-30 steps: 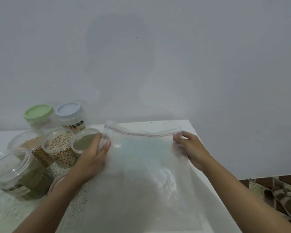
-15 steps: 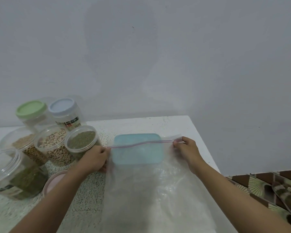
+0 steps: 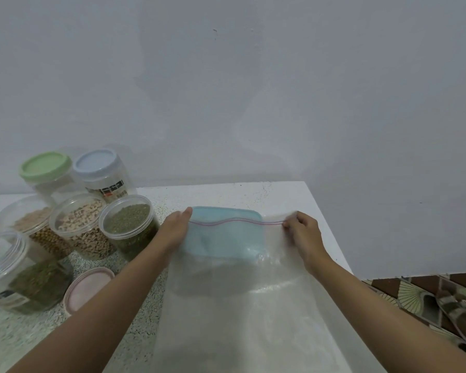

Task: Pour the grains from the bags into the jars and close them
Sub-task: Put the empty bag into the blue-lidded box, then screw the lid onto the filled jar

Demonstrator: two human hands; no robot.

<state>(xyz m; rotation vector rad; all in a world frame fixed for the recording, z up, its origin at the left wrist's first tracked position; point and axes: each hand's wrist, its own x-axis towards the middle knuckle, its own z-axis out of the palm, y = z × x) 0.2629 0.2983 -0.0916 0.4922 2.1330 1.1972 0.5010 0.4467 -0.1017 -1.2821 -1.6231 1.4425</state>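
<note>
The left hand [image 3: 176,228] grips the left end of the top edge of a clear bag [image 3: 240,305], thumb lying on top and fingers hidden behind the hand. The right hand [image 3: 303,234] pinches the right end of the same edge with curled fingers. Between the two hands runs the bag's red zip strip [image 3: 234,220], sagging a little in the middle. The bag lies spread toward the person on the speckled white surface [image 3: 226,193] and looks flat; its top part covers a blue rectangular lid [image 3: 213,212], which shows through the plastic. Just left of the left hand stands an open jar of green grains [image 3: 127,224], then an open jar of pale beans [image 3: 78,224] and another of tan grains [image 3: 24,219]. Nearer the person is a large jar with dark green contents [image 3: 19,273], and beside it a pink lid [image 3: 88,288] lies flat. At the back, near the grey wall [image 3: 253,90], stand two closed jars, one with a green lid [image 3: 46,166], one with a pale blue lid [image 3: 97,164].
</note>
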